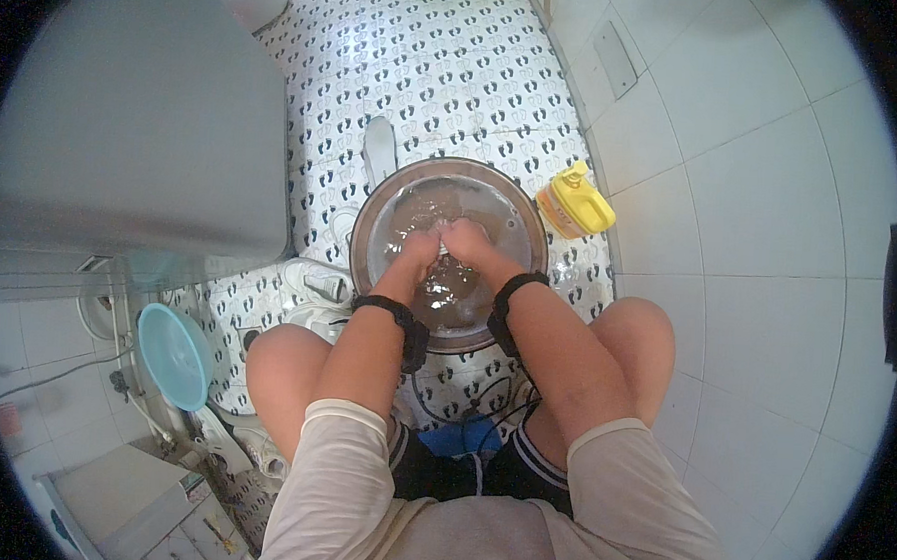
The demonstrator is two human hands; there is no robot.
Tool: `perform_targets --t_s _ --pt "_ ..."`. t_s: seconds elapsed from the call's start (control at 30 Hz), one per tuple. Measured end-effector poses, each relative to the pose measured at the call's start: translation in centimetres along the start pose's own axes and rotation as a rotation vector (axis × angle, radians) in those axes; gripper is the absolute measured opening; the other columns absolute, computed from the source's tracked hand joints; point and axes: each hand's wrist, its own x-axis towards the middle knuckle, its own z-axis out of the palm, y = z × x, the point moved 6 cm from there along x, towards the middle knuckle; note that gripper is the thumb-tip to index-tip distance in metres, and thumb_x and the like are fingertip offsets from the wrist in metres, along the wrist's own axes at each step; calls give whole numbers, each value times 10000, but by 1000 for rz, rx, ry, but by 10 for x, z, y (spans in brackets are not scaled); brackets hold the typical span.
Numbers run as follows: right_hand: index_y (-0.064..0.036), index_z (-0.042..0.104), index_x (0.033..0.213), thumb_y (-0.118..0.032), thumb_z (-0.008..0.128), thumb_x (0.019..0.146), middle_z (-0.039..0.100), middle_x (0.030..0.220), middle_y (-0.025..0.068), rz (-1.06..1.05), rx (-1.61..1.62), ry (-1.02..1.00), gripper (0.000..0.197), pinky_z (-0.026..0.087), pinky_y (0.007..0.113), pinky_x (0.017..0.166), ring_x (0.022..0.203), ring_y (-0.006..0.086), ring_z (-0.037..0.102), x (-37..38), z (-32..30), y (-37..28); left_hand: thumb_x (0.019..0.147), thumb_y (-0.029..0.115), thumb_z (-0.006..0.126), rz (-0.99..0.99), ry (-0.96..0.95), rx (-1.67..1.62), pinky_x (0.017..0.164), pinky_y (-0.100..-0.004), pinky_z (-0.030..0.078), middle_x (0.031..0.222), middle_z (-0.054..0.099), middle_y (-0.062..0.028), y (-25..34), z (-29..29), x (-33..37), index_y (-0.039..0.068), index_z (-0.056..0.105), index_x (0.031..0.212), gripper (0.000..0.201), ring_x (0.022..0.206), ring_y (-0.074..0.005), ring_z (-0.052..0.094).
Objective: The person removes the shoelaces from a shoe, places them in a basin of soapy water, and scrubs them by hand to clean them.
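A round metal basin (365, 191) with a brownish rim stands on the floor between my knees, holding murky, sudsy water (448, 285). My left hand (422, 247) and my right hand (465, 241) meet at its middle, partly in the water, with fingers curled in. A small whitish bit shows between them, but what they grip is too hidden to name. Beside the basin's far left edge lies a long pale insole-shaped piece (379, 149). White sneakers (318, 282) sit at the basin's left, near my left knee.
A yellow jug-like bottle (576, 203) stands right of the basin, near the tiled wall (746, 218). On the left are a large grey cabinet-like body (145, 117), a light-blue basin (175, 356) and pipes. Black cables (453, 415) run below the basin.
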Motion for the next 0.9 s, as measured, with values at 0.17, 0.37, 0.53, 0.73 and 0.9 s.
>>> perform_targets --t_s 0.17,0.37,0.53,0.73,0.9 --pt "59 596 901 -333 407 856 579 948 265 230 229 -123 438 421 453 819 897 409 558 10 8 37 872 475 376 -22 -63 36 329 -326 277 464 456 -86 23 16 -20 9 527 577 572 350 -174 419" --pt "79 585 929 -282 483 811 596 892 254 433 532 -361 393 444 442 791 880 385 575 -6 20 6 820 157 459 23 102 -90 331 -337 295 517 508 -86 0 -17 8 -12 546 702 224 397 -174 466" --pt "72 594 929 -292 530 778 579 964 264 252 141 -338 400 440 440 802 927 384 562 -3 9 23 780 76 513 60 199 187 335 -325 307 561 541 -107 16 -6 -4 -35 565 766 123 435 -184 506" --pt "78 604 902 -320 446 843 575 939 281 102 -45 -188 432 429 432 815 932 400 552 -10 -9 8 833 260 512 -39 -86 249 383 -374 359 574 536 -125 25 10 -26 -68 555 763 339 421 -215 491" --pt "67 599 747 -373 385 869 585 692 234 106 115 -174 504 470 407 628 618 329 585 -1 -1 8 884 324 375 0 -100 160 334 -350 298 503 488 -114 17 8 -13 -20 522 635 449 365 -191 442"
